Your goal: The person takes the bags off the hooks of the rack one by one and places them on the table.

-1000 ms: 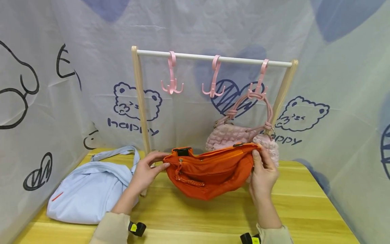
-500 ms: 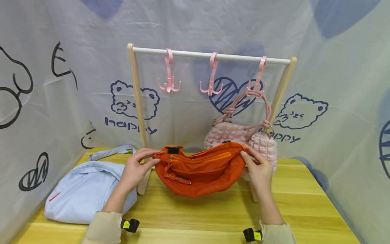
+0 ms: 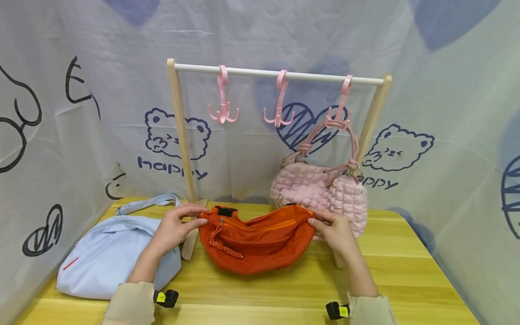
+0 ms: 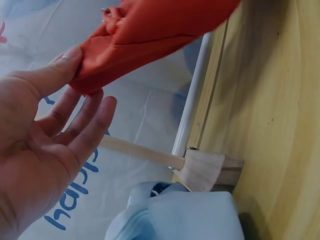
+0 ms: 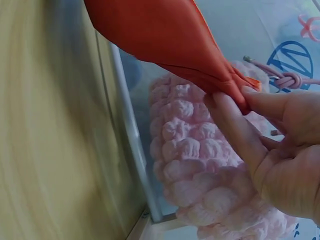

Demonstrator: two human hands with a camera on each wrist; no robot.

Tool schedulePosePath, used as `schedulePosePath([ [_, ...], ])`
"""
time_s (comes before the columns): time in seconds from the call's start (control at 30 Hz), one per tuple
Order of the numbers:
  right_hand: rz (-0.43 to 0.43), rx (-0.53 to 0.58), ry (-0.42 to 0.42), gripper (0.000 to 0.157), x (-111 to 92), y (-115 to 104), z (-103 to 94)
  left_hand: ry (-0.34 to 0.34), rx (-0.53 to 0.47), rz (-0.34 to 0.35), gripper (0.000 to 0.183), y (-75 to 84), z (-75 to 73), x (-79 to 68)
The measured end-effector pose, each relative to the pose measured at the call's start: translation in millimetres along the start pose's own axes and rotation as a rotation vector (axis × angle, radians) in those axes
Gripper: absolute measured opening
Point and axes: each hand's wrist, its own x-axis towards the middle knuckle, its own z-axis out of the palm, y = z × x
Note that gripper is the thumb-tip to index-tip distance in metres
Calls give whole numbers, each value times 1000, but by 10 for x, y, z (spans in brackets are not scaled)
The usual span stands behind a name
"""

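Both hands hold up an orange waist bag [image 3: 256, 246] by its two ends, close over the table. The left hand [image 3: 176, 228] pinches the left end between thumb and fingers; in the left wrist view the left hand [image 4: 55, 125] has its other fingers spread below the fabric. At the opposite end, the right hand [image 3: 335, 228] pinches the gathered corner, seen closely in the right wrist view with the right hand [image 5: 280, 135]. The bag has a black buckle [image 3: 225, 211] at its top left, a front zipper and a braided cord pull [image 3: 227, 250] hanging from it.
A rack with a white bar [image 3: 252, 72] carries three pink hooks, the middle one [image 3: 279, 101] bare. A pink puffy handbag [image 3: 308, 185] hangs from the right hook. A light blue bag [image 3: 118, 257] lies on the wooden table [image 3: 406, 271] at left, near the rack's left foot [image 3: 191, 241].
The orange bag has come down and slightly left in the head view, both hands keeping their pinch on its ends. More of the pink handbag shows behind it.
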Motion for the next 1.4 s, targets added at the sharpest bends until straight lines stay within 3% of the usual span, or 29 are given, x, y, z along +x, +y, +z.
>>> schedulePosePath([
  [0.27, 24, -133, -125, 38, -9, 107, -2, -50, 2, -7, 27, -61, -18, -11],
  [0.63, 9, -229, -166, 36, 37, 237, 44, -103, 28, -55, 27, -157, 3, -15],
  [0.87, -33, -274, -128, 28, 58, 291, 86, -137, 23, -96, 28, -198, 29, -25],
  [1.1, 15, -273, -154, 25, 52, 351, 112, -236, 9, -148, 29, -228, 26, -52],
  [1.27, 28, -351, -161, 24, 53, 380, 117, -263, 23, -156, 28, -215, 23, -63],
  [1.4, -30, -454, -183, 22, 54, 385, 112, -275, 64, -148, 26, -218, 26, -70],
])
